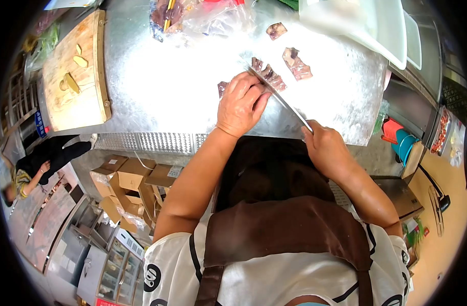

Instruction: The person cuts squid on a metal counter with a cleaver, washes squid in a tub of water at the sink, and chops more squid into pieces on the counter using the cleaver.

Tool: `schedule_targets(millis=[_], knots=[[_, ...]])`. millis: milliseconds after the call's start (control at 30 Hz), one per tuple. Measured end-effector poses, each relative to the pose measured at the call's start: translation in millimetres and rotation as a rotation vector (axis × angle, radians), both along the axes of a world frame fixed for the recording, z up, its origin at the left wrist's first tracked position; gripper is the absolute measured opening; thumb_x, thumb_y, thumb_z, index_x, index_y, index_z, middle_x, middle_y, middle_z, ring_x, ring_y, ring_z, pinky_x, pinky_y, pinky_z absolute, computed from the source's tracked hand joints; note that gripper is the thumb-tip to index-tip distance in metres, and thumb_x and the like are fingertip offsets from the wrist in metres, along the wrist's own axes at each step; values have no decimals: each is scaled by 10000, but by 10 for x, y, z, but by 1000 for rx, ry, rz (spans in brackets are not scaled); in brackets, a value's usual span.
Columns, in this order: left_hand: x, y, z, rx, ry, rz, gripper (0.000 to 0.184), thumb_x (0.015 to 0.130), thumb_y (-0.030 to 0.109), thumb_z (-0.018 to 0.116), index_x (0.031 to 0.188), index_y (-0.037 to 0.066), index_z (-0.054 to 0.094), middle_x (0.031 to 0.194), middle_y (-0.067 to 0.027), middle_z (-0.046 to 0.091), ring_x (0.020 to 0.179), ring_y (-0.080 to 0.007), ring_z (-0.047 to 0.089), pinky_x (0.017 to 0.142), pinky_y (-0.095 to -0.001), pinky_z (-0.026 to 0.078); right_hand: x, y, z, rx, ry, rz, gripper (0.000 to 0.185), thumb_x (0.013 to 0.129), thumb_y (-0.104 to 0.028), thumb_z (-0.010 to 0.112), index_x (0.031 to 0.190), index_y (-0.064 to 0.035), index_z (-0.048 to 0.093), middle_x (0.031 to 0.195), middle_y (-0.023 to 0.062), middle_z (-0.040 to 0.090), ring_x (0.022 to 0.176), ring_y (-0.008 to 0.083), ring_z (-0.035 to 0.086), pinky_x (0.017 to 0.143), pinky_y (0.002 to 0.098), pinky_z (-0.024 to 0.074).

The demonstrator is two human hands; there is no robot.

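Observation:
My right hand (326,147) is closed round the handle of a knife (290,107), near the table's front edge. The blade slants away to the far left across the metal table. My left hand (240,104) presses down beside the blade with its fingers curled over a piece of meat (222,88), of which only a dark edge shows. On the blade's right side lies a cut piece of reddish, glossy meat (273,79), close against the steel. Two more pieces, a larger one (297,65) and a smaller one (276,31), lie farther to the right and back.
Clear plastic bags (218,19) lie at the back of the metal table (157,97). A wooden board (73,109) with several yellowish slices stands at left. White plastic bins (368,28) occupy the back right. Cardboard boxes (129,178) sit below; another person (37,166) is at far left.

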State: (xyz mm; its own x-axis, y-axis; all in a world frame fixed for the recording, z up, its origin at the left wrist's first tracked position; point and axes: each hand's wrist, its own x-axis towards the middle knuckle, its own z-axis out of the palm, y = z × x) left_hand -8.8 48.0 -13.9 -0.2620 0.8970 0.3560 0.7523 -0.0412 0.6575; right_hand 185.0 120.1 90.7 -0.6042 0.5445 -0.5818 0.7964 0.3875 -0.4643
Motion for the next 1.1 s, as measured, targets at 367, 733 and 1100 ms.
schedule_targets(millis=[367, 733, 1100], knots=[[-10, 52, 3, 32, 19, -14, 156, 706, 50, 734, 815, 26, 625, 924, -88, 590, 976, -303, 561, 836, -383, 480, -157, 13, -89, 13, -4, 3, 218, 902, -134, 488, 945, 65, 564, 706, 268, 621, 689, 433, 632, 663, 503, 513], [8, 67, -36, 23, 16, 12, 146, 718, 47, 719, 836, 32, 635, 941, -84, 602, 969, -302, 561, 830, -391, 477, -160, 69, -194, 49, 58, 27, 240, 912, -139, 489, 939, 81, 581, 711, 284, 611, 692, 442, 619, 657, 495, 506], [-69, 113, 102, -60, -5, -33, 153, 799, 207, 709, 883, 89, 660, 981, -51, 612, 1035, -261, 567, 1060, -508, 304, -205, 224, -114, 132, 114, -56, 275, 929, -176, 498, 969, 73, 608, 758, 282, 627, 734, 439, 623, 699, 489, 500]])
